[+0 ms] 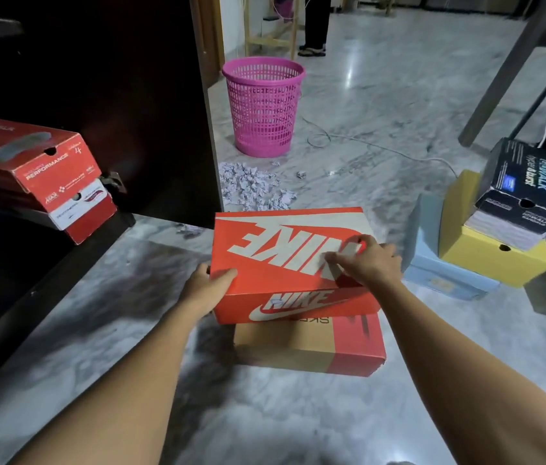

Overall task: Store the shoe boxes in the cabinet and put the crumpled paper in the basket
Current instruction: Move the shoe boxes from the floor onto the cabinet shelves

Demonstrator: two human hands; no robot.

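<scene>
Both hands are on the orange Nike cardboard shoe box point(285, 263), set apart at its two ends. The left hand point(209, 286) grips the near left corner, thumb on the lid and fingers round the side. The right hand point(365, 261) sits on top near the right edge, fingers and thumb bent on the lid; whether it really clamps that edge, I cannot tell. The box rests on a brown-and-red cardboard shoe box point(308, 347), which lies flat on the grey marble floor point(382, 82).

To the left is the dark wooden cabinet point(103, 72), open, with two red shoe boxes point(33, 162) stacked on its shelf and poking out over the edge. Its tall dark panel stands between the shelf and the pink plastic mesh basket point(265, 105), which is upright on the floor beyond. Just beyond the orange box, between it and the basket, lies a heap of crumpled white paper point(251, 186), with a few stray balls near it.

On the right, another stack: a pale blue box point(432, 266) at the bottom, a yellow box point(486, 245) on it, a black box point(526, 186) tilted on top. A white cable point(365, 139) snakes across the floor behind. Far back, a person's legs point(315, 25) stand by a light wooden frame point(271, 38).
</scene>
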